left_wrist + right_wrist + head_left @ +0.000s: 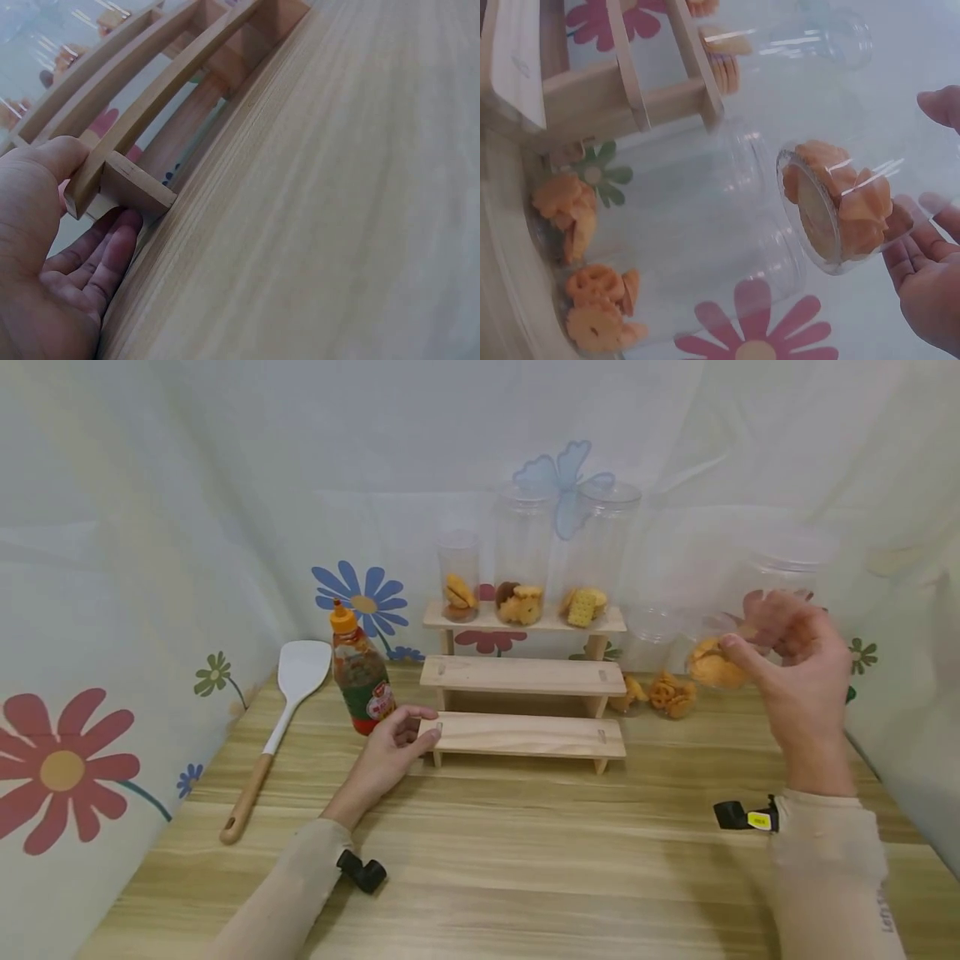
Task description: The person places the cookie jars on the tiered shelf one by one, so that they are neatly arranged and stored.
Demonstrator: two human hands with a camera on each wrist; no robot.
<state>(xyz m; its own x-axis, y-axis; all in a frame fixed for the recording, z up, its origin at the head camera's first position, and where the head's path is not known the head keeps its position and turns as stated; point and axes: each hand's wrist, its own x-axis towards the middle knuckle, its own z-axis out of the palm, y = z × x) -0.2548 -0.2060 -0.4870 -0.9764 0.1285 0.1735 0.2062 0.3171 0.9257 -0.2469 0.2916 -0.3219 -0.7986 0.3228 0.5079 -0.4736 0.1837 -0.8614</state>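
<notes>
My left hand (pixel 386 752) grips the left end of the lowest step of a three-tier wooden shelf (pixel 525 735); in the left wrist view its thumb lies along the board and the fingers curl below, by the leg. On the right, my right hand (pixel 813 672) holds a clear lidded jar (pixel 836 202) of orange shell-shaped snacks, tilted and lifted above the table. Fingers and thumb sit on either side of this jar in the right wrist view. On the top tier stand three clear jars, a short one (pixel 459 572) and two taller ones (pixel 519 560) (pixel 600 560), holding cookies and crackers.
Two more clear jars (pixel 651 635) with orange snacks (pixel 671 695) stand on the table right of the shelf. Left of it are a sauce bottle (pixel 362 681) with an orange cap and a white spatula (pixel 288 702) with a wooden handle. A flowered curtain (pixel 225 527) surrounds the table.
</notes>
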